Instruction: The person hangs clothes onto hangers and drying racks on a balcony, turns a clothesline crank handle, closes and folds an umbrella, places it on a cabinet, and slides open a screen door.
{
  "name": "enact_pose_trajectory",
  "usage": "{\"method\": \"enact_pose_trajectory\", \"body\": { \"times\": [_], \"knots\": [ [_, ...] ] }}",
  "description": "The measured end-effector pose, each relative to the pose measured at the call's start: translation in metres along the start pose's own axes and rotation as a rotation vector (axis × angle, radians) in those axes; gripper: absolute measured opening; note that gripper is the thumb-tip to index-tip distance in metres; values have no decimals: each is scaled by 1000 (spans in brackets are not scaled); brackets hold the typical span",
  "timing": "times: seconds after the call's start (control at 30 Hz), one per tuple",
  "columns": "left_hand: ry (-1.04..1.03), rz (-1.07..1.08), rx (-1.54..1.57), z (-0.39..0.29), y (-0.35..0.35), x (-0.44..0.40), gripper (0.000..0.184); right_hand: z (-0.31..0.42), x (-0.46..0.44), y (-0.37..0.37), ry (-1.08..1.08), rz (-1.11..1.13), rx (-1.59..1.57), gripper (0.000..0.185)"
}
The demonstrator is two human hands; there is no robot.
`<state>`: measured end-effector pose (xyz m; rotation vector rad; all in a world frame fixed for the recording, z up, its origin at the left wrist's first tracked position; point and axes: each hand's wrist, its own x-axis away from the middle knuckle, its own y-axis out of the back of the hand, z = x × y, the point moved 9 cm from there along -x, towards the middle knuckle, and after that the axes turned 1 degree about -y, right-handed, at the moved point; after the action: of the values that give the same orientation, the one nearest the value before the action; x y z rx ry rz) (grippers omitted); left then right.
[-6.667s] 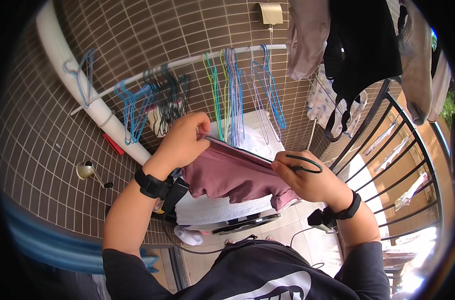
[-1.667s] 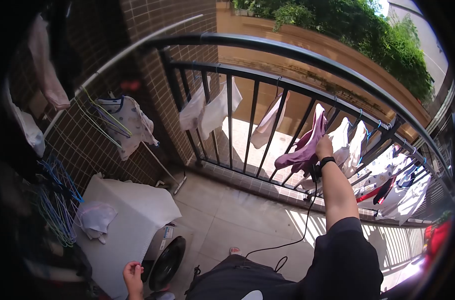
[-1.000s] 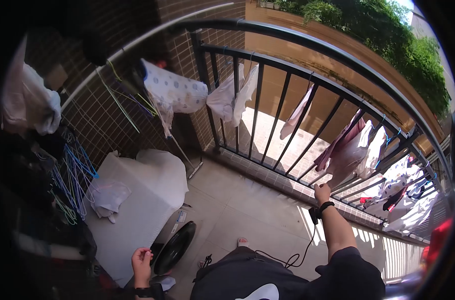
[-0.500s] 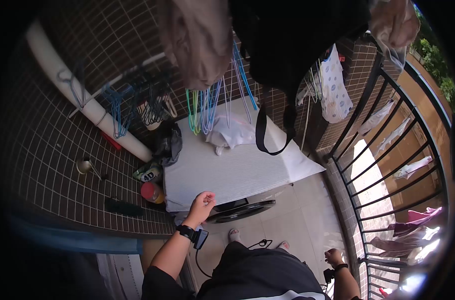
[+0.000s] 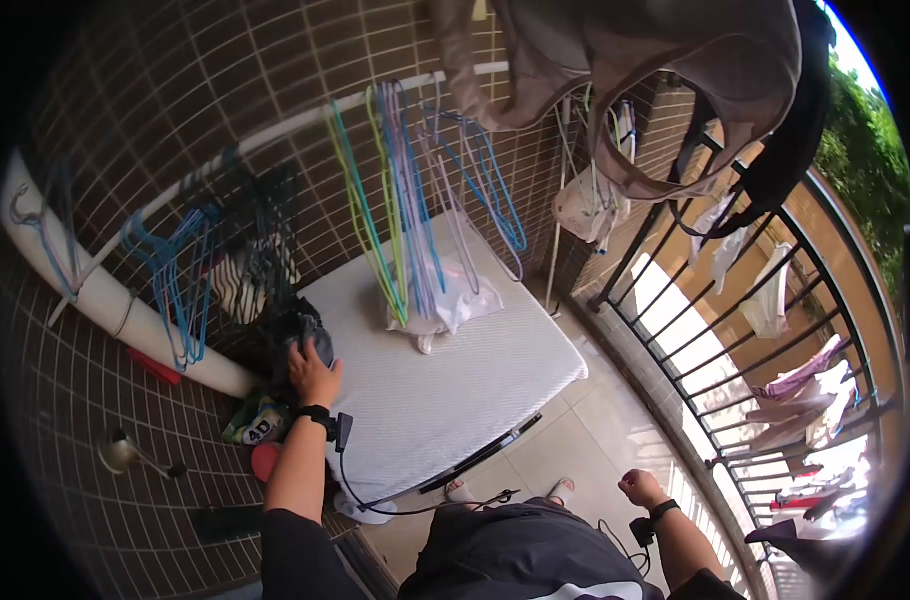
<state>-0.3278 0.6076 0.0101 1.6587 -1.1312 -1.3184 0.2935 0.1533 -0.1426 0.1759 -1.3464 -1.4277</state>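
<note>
The left hand (image 5: 316, 380) is spreading its fingers wide over a dark grey bundle (image 5: 316, 328), which is lying under and just beyond the fingertips, by the edge of a white cover (image 5: 445, 390) that is stretching away to the hand's right; no grasp is showing, and I cannot tell whether the fingertips are pressing or only touching. The right hand (image 5: 643, 488) is hanging well apart, to the right and nearer the body, its fingers curling narrow and its palm hiding, so I cannot tell whether it is holding anything. The bundle is looking soft and crumpled, so handling it well is probably depending on gathering a full fold between thumb and fingers rather than nipping one loose edge. Below and left of the left hand, a green packet (image 5: 260, 425) and a red lid (image 5: 266, 462) are sitting near the forearm, so any leftward sweep is risking a knock. A black cord (image 5: 415, 511) is trailing from that wrist and is needing slack. Hangers (image 5: 400, 220) are dangling above and right of the hand, over a pale cloth (image 5: 460, 307), so working low is likely avoiding snags
</note>
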Motion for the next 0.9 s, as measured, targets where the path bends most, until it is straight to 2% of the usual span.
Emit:
{"method": "enact_pose_trajectory", "body": {
  "times": [0.07, 0.13, 0.17, 0.23, 0.27, 0.33, 0.4, 0.47, 0.53, 0.6, 0.67, 0.7, 0.77, 0.83, 0.9],
  "knots": [
    [91, 73, -24, 14, -18, -19, 97, 22, 18, 4, -33, 26, -67, 34],
    [174, 124, -58, 50, -60, -34, 103, 33, 35, 9, -69, 21, -56, 35],
    [247, 309, -130, 34, -41, -31, 99, 38, 45, 14, -72, -2, -84, 33],
    [173, 358, -324, 51, -65, -38, 76, 31, 58, 8, -99, -29, -111, 33],
    [113, 345, -368, 47, -61, -39, 62, 24, 64, 4, -110, -45, -95, 33],
    [104, 350, -332, 65, -73, -53, 55, 15, 72, -6, -109, -61, -56, 33],
    [-64, 195, -94, 97, -101, -74, 53, 10, 79, -8, -146, -38, -72, 34],
    [0, 158, -6, 97, -75, -70, 59, 5, 81, -10, -148, -60, -84, 33],
    [-11, 151, 61, 12, 54, -29, 69, 9, 80, -5, -117, -95, -119, 32],
    [-91, 118, 192, 5, 83, -10, 62, 25, 75, 12, -84, -121, -118, 32],
    [-123, 198, 469, -24, 126, 19, 61, 57, 68, 34, -14, -129, -161, 32],
    [-186, 147, 432, -37, 148, 31, 57, 76, 63, 46, 25, -130, -177, 32],
    [-155, 279, 651, -64, 171, 53, 56, 126, 47, 67, 153, -89, -223, 35],
    [-136, 428, 846, -80, 172, 69, 54, 199, 48, 100, 380, -104, -347, 37],
    [-177, 583, 957, -116, 177, 89, 53, 276, 54, 121, 646, -95, -416, 62]
  ]
}}
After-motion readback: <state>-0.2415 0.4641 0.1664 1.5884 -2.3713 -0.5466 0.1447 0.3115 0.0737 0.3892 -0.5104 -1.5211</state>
